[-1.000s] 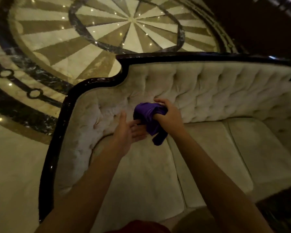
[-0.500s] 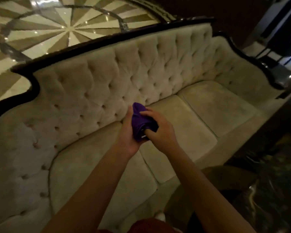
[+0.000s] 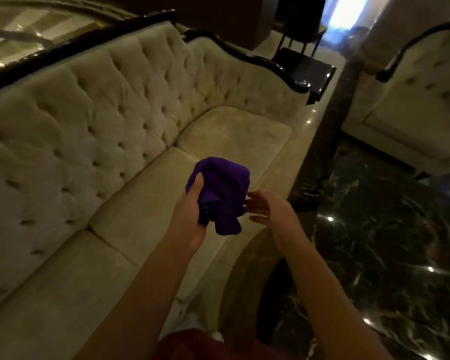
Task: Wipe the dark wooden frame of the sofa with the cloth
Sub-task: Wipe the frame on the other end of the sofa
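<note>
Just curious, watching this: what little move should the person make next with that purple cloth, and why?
Probably carry the cloth up to the dark frame along the sofa's back. The left hand holds it bunched above the seat cushions, touching no wood, and the right hand is open beside it.

Bare forearms, no sleeves, dark red garment point(image 3: 218, 344)

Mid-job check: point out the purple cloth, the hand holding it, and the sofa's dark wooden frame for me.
purple cloth point(image 3: 222, 183): head view, on the bunched upper fold.
left hand point(image 3: 190, 214): head view, on the back of the hand, closed on the cloth.
dark wooden frame point(image 3: 244, 57): head view, on the far armrest's top rail.
</note>
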